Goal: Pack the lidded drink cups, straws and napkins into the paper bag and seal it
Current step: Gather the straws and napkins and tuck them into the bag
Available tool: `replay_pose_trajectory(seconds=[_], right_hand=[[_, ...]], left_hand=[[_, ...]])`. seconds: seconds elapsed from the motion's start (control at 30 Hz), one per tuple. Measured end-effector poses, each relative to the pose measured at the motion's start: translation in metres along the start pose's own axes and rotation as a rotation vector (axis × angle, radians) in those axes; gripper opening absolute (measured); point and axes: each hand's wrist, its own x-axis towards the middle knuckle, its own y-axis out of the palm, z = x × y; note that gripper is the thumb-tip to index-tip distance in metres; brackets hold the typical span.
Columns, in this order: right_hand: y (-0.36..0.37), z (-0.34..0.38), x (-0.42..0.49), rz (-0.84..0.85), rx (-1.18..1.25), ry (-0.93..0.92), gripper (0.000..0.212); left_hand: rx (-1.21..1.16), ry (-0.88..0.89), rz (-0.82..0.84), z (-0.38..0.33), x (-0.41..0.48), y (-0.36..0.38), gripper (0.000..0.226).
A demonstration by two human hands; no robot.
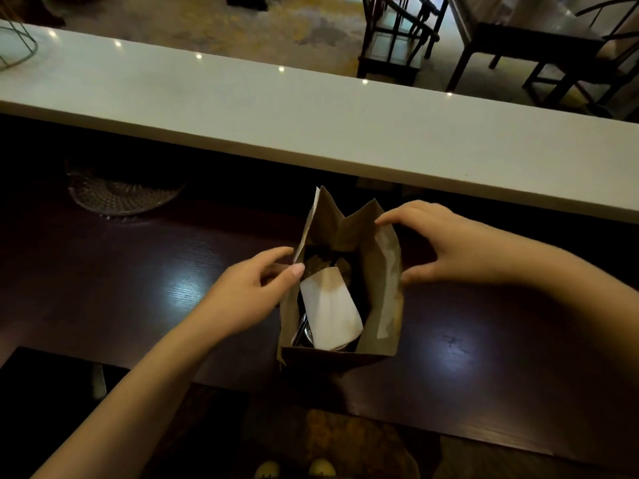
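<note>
A brown paper bag [382, 271] stands open on the dark wooden counter [138, 278]. Inside it a white napkin [332, 311] lies on top, with a straw [300, 328] and part of a cup lid showing at its left; the cups are mostly hidden. My left hand [249, 292] is at the bag's left rim, thumb touching the edge. My right hand [449, 243] spans the right wall, with fingertips on the far rim and thumb on the near part of that side.
A raised white ledge [276, 108] runs across behind the bag. A glass plate [121, 195] sits at the far left in shadow. Dark chairs [518, 46] stand beyond the ledge. A wire frame [14, 43] rests on the ledge's left end.
</note>
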Motion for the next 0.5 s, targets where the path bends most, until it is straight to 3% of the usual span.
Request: replay_pose_trajectory(seconds=[0.1,0.23,0.37,0.4,0.5], right_hand=[[0.034,-0.021,-0.006,-0.111,0.159,0.134,0.055],[0.109,-0.017,-0.014,0.088,0.433,0.198,0.044],[0.154,-0.003,-0.024,0.088,0.678,0.216,0.037],[0.160,-0.003,-0.027,0.066,0.717,0.220,0.039],[0.176,-0.002,-0.035,0.023,0.748,0.223,0.045]], left_hand=[[-0.164,0.024,0.177,0.021,-0.022,0.002,0.050],[-0.124,0.036,0.387,0.054,-0.042,0.022,0.096],[-0.085,-0.057,0.239,0.067,-0.043,0.045,0.124],[-0.076,-0.077,0.191,0.069,-0.042,0.048,0.118],[-0.054,-0.138,0.092,0.077,-0.043,0.058,0.058]])
